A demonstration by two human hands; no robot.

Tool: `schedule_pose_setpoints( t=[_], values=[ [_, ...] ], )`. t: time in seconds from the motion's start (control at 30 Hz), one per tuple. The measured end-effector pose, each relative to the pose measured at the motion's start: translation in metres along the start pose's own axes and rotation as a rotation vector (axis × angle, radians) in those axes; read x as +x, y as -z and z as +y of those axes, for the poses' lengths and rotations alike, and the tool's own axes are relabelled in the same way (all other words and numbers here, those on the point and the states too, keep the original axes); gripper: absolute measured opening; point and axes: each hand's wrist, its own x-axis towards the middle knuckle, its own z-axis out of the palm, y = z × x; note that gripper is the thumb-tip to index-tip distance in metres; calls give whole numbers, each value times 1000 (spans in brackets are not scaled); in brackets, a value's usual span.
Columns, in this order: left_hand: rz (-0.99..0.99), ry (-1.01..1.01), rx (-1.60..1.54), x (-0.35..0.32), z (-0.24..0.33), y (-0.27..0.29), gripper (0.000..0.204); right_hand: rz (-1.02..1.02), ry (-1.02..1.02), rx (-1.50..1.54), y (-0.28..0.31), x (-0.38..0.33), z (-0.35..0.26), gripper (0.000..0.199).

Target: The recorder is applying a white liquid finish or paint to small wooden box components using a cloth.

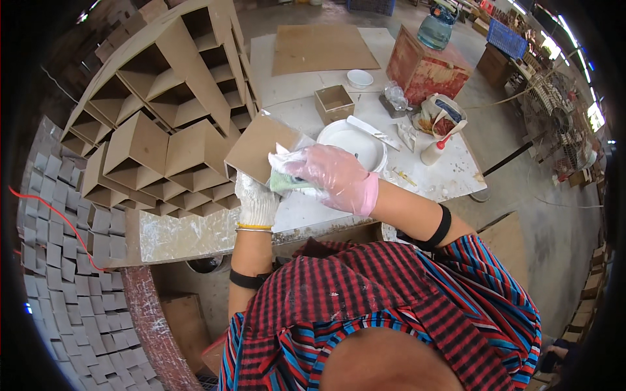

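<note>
While left hand (256,203) holds box (257,146), right hand (340,178) green pad (282,183), any lettering unclear

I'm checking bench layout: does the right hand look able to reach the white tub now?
Probably yes: the right hand is close to the open-topped white tub, though occupied with a green pad.

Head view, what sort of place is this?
It looks like a workshop or small factory, probably for boxes: open brown boxes stacked on the worktable, rows of grey boxes at the left, and a large caged fan at the right.
</note>
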Motion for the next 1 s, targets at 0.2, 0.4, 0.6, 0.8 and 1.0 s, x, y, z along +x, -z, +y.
schedule_pose_setpoints(
  t=[0.2,0.4,0.6,0.8,1.0],
  values=[
    [-157,30,607,1,1,14,46,305,88,169,0,54,52,41],
    [-111,137,45,-9,11,0,42,318,205,118,-1,67,44,44],
    [-324,78,439,3,7,36,41,213,128,281,-4,51,38,48],
    [-145,154,63,-12,18,17,42,241,176,279,4,50,44,44],
    [-136,65,899,-3,19,21,44,133,116,294,5,32,52,46]
  ],
)
